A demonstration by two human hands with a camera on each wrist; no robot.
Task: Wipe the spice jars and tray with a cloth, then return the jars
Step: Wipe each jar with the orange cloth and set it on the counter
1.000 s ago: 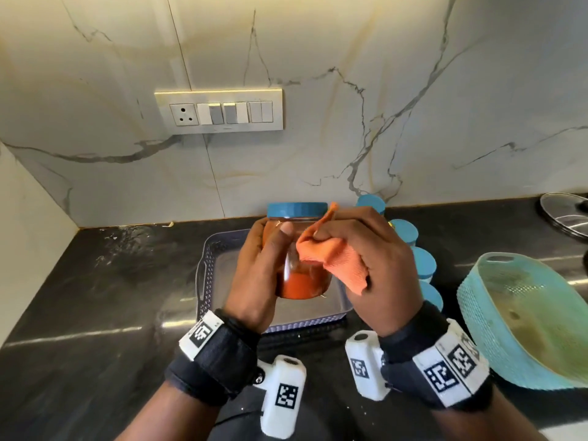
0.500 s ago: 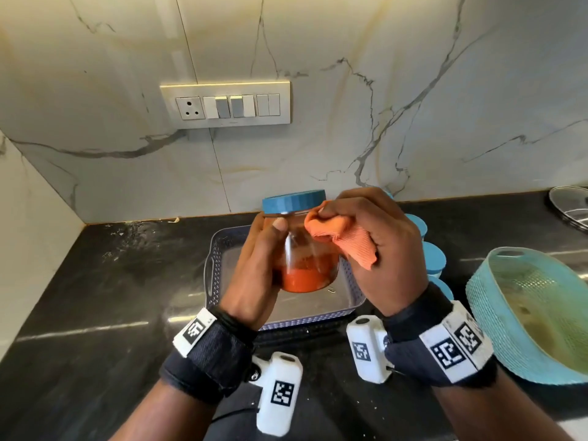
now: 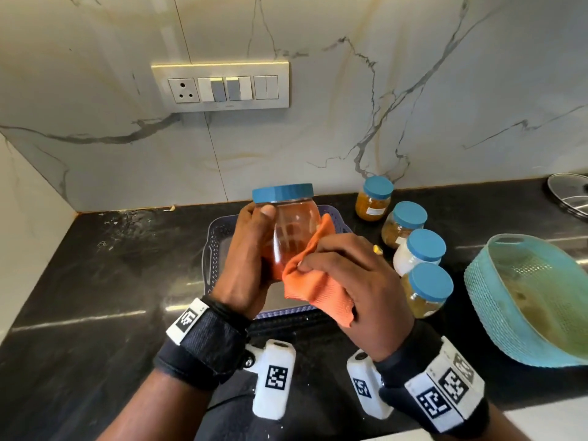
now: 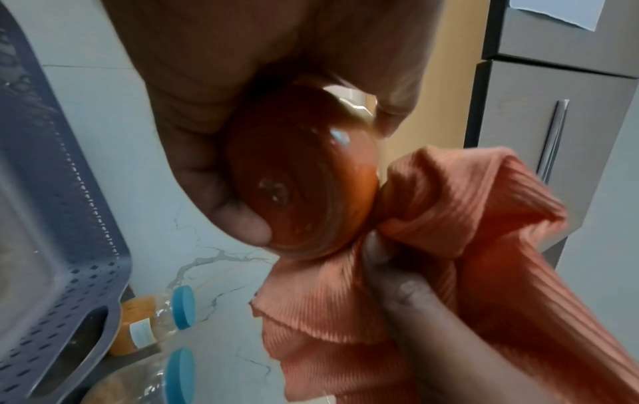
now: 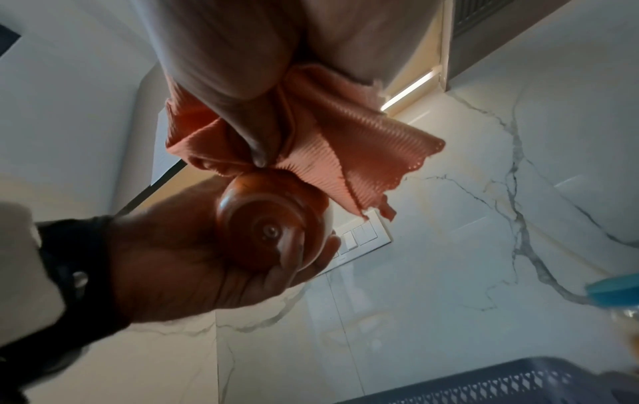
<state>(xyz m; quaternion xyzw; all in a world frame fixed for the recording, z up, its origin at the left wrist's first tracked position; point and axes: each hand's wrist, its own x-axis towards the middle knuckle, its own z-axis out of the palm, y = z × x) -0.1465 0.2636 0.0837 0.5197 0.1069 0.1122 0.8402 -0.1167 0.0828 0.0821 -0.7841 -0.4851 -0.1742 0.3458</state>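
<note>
My left hand (image 3: 251, 249) grips a clear spice jar (image 3: 294, 230) with a blue lid and red powder, held above the grey perforated tray (image 3: 211, 249). My right hand (image 3: 343, 278) pinches an orange ribbed cloth (image 3: 321, 288) against the jar's lower right side. From the left wrist view the jar's base (image 4: 297, 180) shows, with the cloth (image 4: 449, 246) bunched beside it. In the right wrist view the cloth (image 5: 345, 153) touches the jar (image 5: 273, 221) from above. Several blue-lidded jars (image 3: 413, 246) stand in a row right of the tray.
A turquoise perforated basket (image 3: 534, 300) sits at the right on the black counter (image 3: 95, 281). A glass lid (image 3: 569, 192) lies at the far right. The marble wall behind carries a switch panel (image 3: 221, 87).
The right hand with the cloth has slid down from the jar's upper part to its lower side. The row of jars at the right has come into sight behind it.
</note>
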